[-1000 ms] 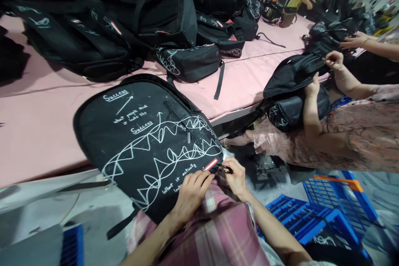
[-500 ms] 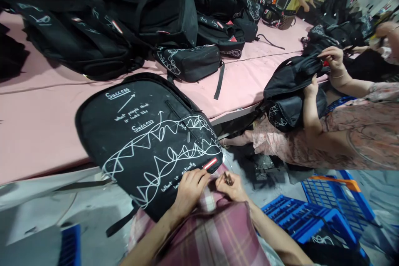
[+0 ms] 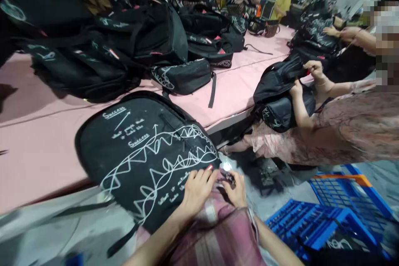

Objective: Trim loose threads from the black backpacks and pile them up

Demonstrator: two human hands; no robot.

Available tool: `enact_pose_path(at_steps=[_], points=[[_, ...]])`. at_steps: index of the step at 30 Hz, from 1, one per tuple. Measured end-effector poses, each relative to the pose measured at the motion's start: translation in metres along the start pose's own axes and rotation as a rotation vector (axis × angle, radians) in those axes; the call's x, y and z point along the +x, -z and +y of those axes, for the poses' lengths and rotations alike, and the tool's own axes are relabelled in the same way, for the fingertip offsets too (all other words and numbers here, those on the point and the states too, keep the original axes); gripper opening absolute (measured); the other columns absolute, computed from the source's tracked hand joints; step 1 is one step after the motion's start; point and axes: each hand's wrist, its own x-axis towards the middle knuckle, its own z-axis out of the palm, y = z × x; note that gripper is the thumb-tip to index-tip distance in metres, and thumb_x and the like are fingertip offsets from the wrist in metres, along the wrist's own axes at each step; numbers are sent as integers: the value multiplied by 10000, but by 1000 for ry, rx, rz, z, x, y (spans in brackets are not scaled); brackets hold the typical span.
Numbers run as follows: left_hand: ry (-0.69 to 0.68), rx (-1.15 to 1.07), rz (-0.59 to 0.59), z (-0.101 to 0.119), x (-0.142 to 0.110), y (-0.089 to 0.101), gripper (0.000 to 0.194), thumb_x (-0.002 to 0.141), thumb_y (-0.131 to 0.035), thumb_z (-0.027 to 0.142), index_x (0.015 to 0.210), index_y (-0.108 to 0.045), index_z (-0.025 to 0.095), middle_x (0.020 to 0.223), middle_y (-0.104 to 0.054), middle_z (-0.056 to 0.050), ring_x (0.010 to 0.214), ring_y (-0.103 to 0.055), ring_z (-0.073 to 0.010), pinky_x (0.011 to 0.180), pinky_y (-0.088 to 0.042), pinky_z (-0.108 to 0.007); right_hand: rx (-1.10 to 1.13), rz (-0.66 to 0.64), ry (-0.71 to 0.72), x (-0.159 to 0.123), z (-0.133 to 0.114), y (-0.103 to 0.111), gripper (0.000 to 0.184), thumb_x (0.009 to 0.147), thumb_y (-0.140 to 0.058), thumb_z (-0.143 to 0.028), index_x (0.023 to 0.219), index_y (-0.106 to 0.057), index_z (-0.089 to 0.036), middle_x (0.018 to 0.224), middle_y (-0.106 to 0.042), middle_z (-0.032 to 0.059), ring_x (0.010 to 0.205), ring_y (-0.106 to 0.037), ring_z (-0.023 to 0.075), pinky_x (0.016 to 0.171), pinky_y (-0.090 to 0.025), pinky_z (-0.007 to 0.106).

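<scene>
A black backpack (image 3: pixel 146 153) with white scribbled lines and the word "Success" leans from the pink table edge toward my lap. My left hand (image 3: pixel 198 189) is closed on its lower edge, fingers bent over the bag beside a small red label (image 3: pixel 210 167). The fingers cover part of that label. Just to the right, my right hand (image 3: pixel 236 190) is closed around a small dark tool (image 3: pixel 228 176), its kind too blurred to tell. The tool's tip is close to the bag's bottom corner. Plaid pink cloth (image 3: pixel 215 232) covers my lap beneath both hands.
Several black backpacks (image 3: pixel 156 33) are piled along the pink table (image 3: pixel 37 153). At right, a co-worker's hands (image 3: pixel 313 70) hold another black backpack (image 3: pixel 280 91). Blue plastic crates (image 3: pixel 293 220) stand on the floor at lower right. Other people work farther back.
The view has tilted up, so more of the background shows. My left fingers now cover more of the red label. My right hand has turned, and the dark tool shows more.
</scene>
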Motion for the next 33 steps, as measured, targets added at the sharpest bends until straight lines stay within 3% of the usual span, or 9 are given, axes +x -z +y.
enact_pose_path(at_steps=[3, 7, 13, 26, 30, 33], points=[[-12, 17, 5, 3, 2, -2, 140, 841, -493, 121, 914, -604, 164, 755, -605, -33, 665, -492, -159, 595, -291, -312, -11, 3, 61, 3, 2, 2, 218, 825, -512, -286, 1019, -547, -196, 905, -637, 59, 824, -568, 199, 746, -436, 344], [74, -1, 45, 4, -3, -1, 93, 833, -517, 126, 846, -593, 178, 725, -589, -8, 639, -477, -140, 583, -295, -295, 0, -23, 163, 4, 2, 3, 116, 859, -492, -269, 924, -561, -202, 792, -631, 26, 719, -549, 172, 695, -392, 333], [160, -36, 77, 6, -5, -2, 89, 850, -516, 200, 781, -571, 185, 675, -558, 5, 614, -464, -138, 590, -309, -285, -16, 33, 284, 10, -3, 0, 109, 878, -483, -247, 920, -572, -200, 790, -635, 21, 711, -538, 162, 701, -343, 339], [131, -106, 96, 15, -2, -4, 151, 857, -485, 174, 738, -577, 173, 656, -557, -13, 611, -466, -146, 587, -308, -287, 24, 53, 314, 16, -3, -7, 159, 903, -430, -233, 891, -586, -205, 740, -608, 19, 684, -524, 161, 684, -370, 328], [27, -203, 48, 13, -17, 6, 320, 862, -489, 299, 566, -531, 186, 545, -519, 6, 554, -463, -137, 574, -310, -292, 38, -32, 313, 42, -1, 13, 161, 897, -465, -293, 917, -603, -213, 799, -639, 23, 732, -540, 166, 691, -378, 325], [143, -165, -14, 2, -31, 15, 314, 855, -493, 367, 606, -561, 188, 579, -554, 7, 557, -487, -135, 575, -330, -292, -17, -148, 466, 73, 1, 29, 179, 880, -504, -333, 950, -612, -208, 893, -661, 39, 791, -553, 174, 726, -350, 343]])
